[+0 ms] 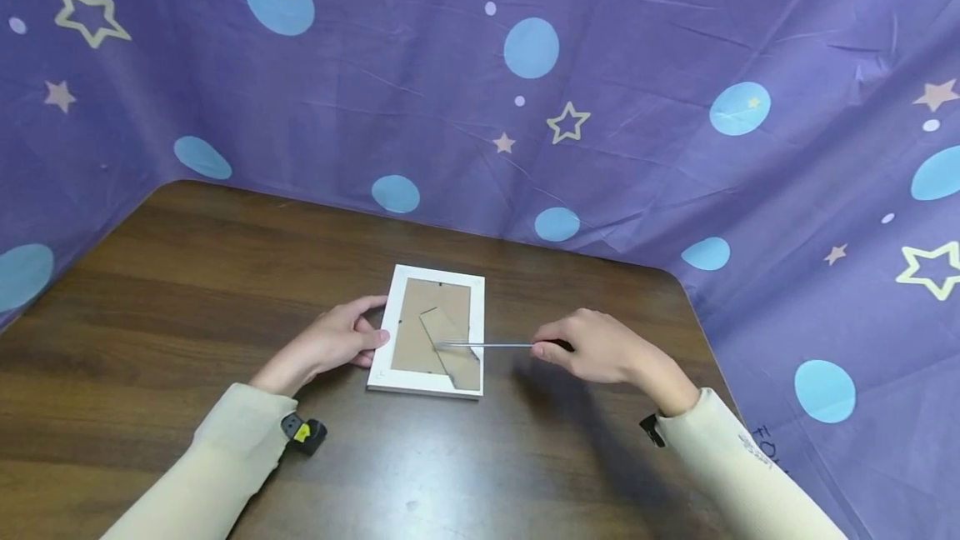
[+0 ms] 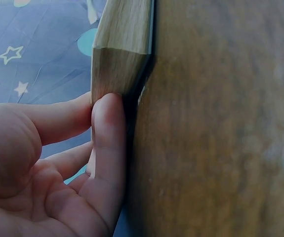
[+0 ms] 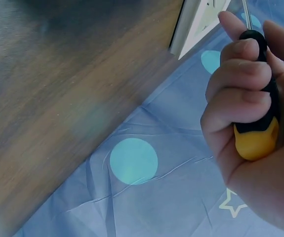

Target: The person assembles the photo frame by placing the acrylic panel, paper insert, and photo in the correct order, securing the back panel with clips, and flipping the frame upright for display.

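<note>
Here's the picture frame (image 1: 416,382), back side up on the desk (image 1: 225,290), left edge pinched by the left hand (image 1: 337,338). Right of the frame, the right hand (image 1: 596,346) wraps a screwdriver (image 3: 257,143), shaft reaching over the easel stand (image 1: 457,365); tip contact, can't tell. Early going, I'd judge: backing board (image 1: 411,348) still seated inside the frame, any loosening apparently left to do.

Brn table (image 1: 187,273), wht pic frame (image 1: 412,332), prob. atop
</note>
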`<action>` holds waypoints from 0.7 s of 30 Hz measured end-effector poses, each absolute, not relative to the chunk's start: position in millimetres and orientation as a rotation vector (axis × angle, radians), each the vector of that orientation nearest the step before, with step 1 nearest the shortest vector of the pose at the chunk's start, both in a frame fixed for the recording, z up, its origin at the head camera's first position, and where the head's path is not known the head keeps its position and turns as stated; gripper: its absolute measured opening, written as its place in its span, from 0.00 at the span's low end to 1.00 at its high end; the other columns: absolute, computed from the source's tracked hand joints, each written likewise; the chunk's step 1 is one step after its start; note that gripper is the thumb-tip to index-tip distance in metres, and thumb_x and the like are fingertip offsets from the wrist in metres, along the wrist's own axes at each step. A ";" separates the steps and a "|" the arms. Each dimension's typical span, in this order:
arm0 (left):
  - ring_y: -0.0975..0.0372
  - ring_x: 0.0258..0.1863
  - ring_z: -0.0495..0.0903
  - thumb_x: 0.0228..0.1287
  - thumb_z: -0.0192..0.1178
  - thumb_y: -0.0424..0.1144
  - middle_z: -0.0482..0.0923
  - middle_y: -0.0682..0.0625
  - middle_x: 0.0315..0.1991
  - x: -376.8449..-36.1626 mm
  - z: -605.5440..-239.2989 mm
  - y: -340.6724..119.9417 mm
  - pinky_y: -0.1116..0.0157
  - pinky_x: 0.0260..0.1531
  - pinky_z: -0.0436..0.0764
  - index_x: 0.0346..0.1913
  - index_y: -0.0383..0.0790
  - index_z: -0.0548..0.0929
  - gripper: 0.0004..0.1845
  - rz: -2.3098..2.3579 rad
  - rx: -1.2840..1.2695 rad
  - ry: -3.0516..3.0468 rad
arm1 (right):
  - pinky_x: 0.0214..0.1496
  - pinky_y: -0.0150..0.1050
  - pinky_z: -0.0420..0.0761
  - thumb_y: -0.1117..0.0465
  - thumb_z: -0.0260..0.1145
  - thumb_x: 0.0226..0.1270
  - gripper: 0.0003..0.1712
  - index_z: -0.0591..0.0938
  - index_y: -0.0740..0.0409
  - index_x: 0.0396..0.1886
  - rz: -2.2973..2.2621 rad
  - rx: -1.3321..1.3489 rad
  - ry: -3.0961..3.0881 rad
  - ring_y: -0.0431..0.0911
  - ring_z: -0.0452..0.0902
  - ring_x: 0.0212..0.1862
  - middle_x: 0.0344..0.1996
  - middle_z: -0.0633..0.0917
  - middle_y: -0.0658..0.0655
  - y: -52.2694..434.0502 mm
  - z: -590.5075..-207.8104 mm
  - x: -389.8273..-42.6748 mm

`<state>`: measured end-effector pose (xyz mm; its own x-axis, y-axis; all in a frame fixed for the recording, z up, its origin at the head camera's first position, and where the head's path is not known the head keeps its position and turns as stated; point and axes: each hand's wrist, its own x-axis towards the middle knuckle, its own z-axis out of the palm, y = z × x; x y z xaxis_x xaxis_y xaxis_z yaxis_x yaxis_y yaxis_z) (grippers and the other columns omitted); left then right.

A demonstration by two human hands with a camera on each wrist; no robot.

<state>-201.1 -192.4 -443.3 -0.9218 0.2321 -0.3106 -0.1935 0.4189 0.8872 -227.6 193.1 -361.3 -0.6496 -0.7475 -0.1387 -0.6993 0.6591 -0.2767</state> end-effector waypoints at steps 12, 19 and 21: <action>0.57 0.34 0.84 0.77 0.63 0.34 0.81 0.39 0.42 -200.2 -443.7 -192.5 0.62 0.36 0.90 0.83 0.33 0.58 0.38 1.503 0.026 2.296 | 0.33 0.39 0.83 0.49 0.67 0.79 0.08 0.91 0.39 0.43 -0.150 -1.373 2.778 0.33 0.84 0.38 0.37 0.88 0.36 194.2 -364.5 -211.0; 0.59 0.33 0.85 0.77 0.62 0.33 0.83 0.39 0.41 -201.4 -445.7 -191.4 0.62 0.37 0.91 0.83 0.32 0.58 0.38 1.544 0.034 2.273 | 0.23 0.33 0.74 0.50 0.69 0.76 0.05 0.91 0.40 0.41 -0.108 -1.464 2.812 0.32 0.77 0.30 0.34 0.86 0.37 192.0 -364.1 -210.6; 0.59 0.33 0.86 0.77 0.62 0.32 0.83 0.39 0.41 -201.7 -445.6 -190.6 0.62 0.37 0.91 0.83 0.32 0.58 0.38 1.546 0.029 2.270 | 0.22 0.33 0.73 0.51 0.70 0.76 0.05 0.91 0.40 0.41 -0.100 -1.479 2.819 0.31 0.77 0.29 0.34 0.86 0.37 191.9 -363.0 -209.8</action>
